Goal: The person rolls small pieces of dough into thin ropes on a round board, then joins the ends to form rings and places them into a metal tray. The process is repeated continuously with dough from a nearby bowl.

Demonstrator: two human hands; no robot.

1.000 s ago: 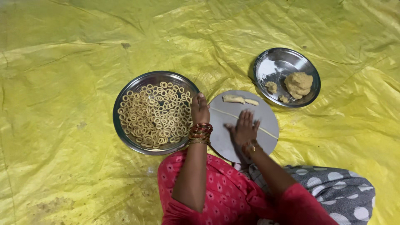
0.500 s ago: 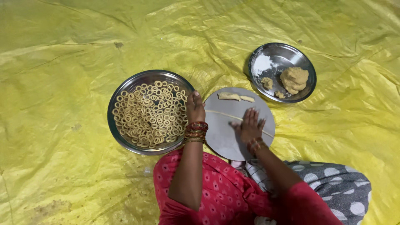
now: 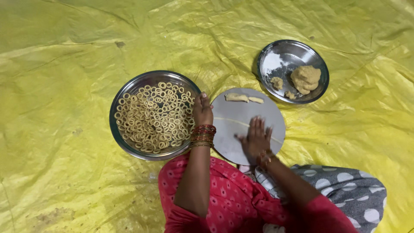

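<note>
My left hand point(image 3: 202, 109), red bangles on its wrist, rests at the left edge of a round grey rolling board point(image 3: 241, 125), beside a steel plate point(image 3: 125, 144) filled with several small dough rings point(image 3: 153, 116). My right hand point(image 3: 255, 139) lies flat, fingers spread, on a thin dough strand point(image 3: 228, 121) that runs across the board. Two short dough pieces point(image 3: 243, 98) lie at the board's far edge. Whether the left hand holds anything is hidden.
A second steel plate point(image 3: 280, 56) at the upper right holds a dough lump point(image 3: 305, 79), smaller bits and some flour. Everything sits on a wrinkled yellow plastic sheet point(image 3: 64, 64). My red top and grey dotted clothing fill the bottom edge.
My right hand has slid back toward me over the dough strand. The left hand stays at the board's edge. The view has shifted slightly.
</note>
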